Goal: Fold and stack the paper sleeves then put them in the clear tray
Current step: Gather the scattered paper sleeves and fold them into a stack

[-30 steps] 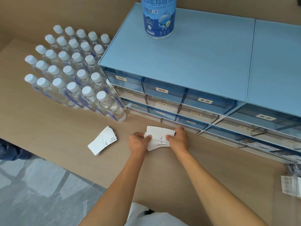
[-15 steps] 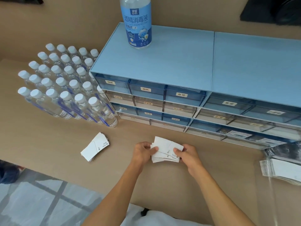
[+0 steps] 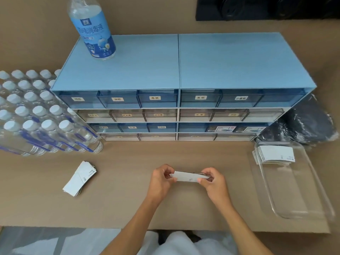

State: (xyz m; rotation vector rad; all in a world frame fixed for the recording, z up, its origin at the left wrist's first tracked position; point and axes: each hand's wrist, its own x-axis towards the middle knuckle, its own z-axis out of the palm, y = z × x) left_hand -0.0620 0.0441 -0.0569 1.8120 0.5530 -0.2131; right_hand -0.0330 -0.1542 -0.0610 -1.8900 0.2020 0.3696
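A stack of white folded paper sleeves [image 3: 187,177] is held edge-on just above the tan table, between both hands. My left hand [image 3: 161,181] grips its left end and my right hand [image 3: 214,183] grips its right end. A second pile of white sleeves [image 3: 79,178] lies loose on the table to the left. The clear tray [image 3: 301,203] sits at the right, with a stack of sleeves [image 3: 274,155] inside its far end.
A blue drawer cabinet [image 3: 178,74] stands behind the hands, with a disinfectant bottle [image 3: 92,28] on top. A pack of several water bottles [image 3: 38,115] fills the left side. A dark plastic-wrapped bundle [image 3: 305,124] lies beyond the tray. The table's front edge [image 3: 73,226] is near my body.
Both hands have lifted the fanned sleeves and squared them into one tight stack held edge-on. The view has swung right and down, bringing the clear tray into sight.
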